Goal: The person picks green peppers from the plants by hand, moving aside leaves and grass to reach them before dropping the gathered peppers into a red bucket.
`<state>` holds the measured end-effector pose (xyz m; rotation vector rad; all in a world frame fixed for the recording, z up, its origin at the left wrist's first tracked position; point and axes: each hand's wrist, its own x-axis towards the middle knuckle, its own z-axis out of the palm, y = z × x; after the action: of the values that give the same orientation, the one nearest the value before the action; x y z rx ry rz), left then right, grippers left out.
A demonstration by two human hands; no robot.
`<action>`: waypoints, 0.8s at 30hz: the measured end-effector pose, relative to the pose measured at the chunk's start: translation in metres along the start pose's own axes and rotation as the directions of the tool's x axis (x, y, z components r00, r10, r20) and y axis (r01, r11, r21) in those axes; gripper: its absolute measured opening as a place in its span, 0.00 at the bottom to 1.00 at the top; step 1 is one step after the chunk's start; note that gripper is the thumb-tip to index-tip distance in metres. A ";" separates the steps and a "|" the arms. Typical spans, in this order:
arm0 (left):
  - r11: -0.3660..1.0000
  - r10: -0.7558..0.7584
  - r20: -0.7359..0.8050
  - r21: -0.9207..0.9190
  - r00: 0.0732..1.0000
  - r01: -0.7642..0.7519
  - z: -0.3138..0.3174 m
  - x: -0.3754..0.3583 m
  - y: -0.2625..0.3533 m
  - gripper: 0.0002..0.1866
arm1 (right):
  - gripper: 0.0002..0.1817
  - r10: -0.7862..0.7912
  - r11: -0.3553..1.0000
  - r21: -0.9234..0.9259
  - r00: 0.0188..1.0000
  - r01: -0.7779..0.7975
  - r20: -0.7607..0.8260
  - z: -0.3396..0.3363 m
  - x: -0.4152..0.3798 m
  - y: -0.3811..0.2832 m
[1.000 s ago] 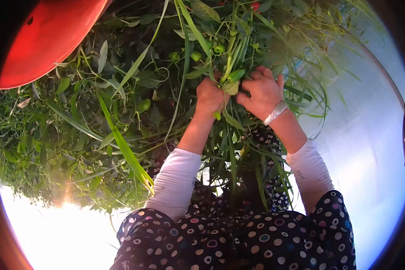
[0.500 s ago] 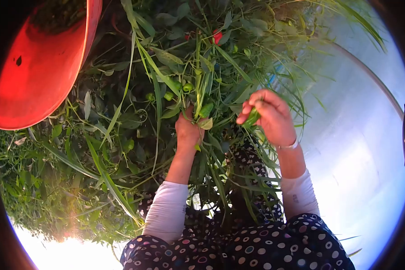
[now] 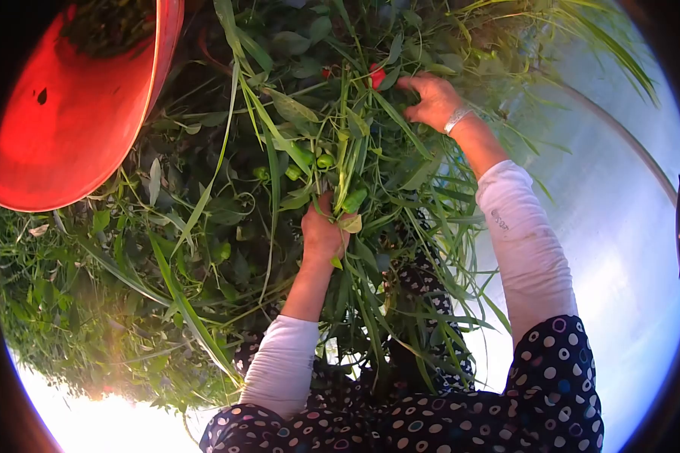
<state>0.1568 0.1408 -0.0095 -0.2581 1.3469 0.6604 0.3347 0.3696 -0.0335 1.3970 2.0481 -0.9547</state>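
My left hand (image 3: 325, 229) is wrapped round a bunch of green stems (image 3: 345, 151) in the middle of the plants. Just above its fingers a green pepper (image 3: 353, 200) hangs, and smaller green peppers (image 3: 325, 161) are up and to the left. My right hand (image 3: 429, 100) reaches out at the upper right, its thumb and fingers apart and nothing visible between them. Its fingertips are close to a red pepper (image 3: 377, 75) among the leaves; whether they touch it I cannot tell.
A red bucket (image 3: 75, 143) leans in at the upper left, with dark green contents inside. Dense leaves and long grass blades (image 3: 185, 306) surround both hands. Pale plastic sheeting (image 3: 582, 226) and a curved pipe (image 3: 623, 132) are at the right.
My right hand has moved up and left, from beside the stems to the red pepper, and the green pepper it held is no longer seen in it. My left hand keeps its hold.
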 end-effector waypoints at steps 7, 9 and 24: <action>0.991 0.051 0.052 0.121 0.997 -0.057 -0.002 0.003 -0.005 0.16 | 0.22 -0.036 0.958 0.283 0.999 0.042 -0.028 0.017 -0.014 -0.010; 0.934 0.061 0.068 0.347 0.996 -0.081 -0.005 0.004 -0.009 0.16 | 0.18 0.083 0.807 0.591 0.994 -0.024 -0.073 0.012 -0.020 -0.024; 0.944 0.135 -0.045 0.310 0.990 -0.114 0.003 -0.002 -0.002 0.20 | 0.16 0.089 0.378 0.881 0.959 -0.284 0.271 0.001 -0.096 -0.044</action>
<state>0.1602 0.1398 -0.0076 0.0574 1.5164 0.5409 0.3284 0.3009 0.0466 1.8723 1.0753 -2.2113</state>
